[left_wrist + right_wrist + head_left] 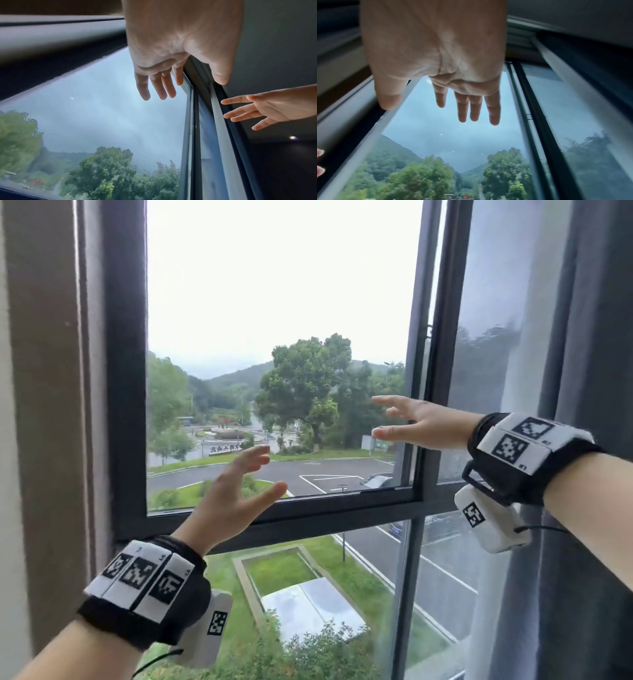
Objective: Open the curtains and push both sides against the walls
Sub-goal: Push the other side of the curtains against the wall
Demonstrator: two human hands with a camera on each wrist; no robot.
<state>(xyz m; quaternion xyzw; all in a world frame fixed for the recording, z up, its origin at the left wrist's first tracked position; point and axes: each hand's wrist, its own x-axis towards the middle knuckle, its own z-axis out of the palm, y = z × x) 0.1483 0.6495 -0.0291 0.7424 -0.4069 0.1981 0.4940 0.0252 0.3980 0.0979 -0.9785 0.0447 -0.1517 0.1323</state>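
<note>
the window frame [126,392] is the landmark here, dark and upright, with glass showing trees, a road and a grey sky. the left hand [227,501] is raised in front of the lower part of the frame's clear pane, its grip open, fingers spread and relaxed, holding nothing. the right hand [421,422] is raised higher, in front of the frame's middle upright, palm turned toward the left hand; its grip is open too, fingers straight and apart, touching nothing that can be made out. the grey curtain [589,337] hangs to the right of the window frame, behind the right forearm, with a sheer white layer [493,354] in front of the right-hand pane. to the left of the frame stands a brown wall edge [44,405]. both wrists wear black bands with printed markers [144,577].
</note>
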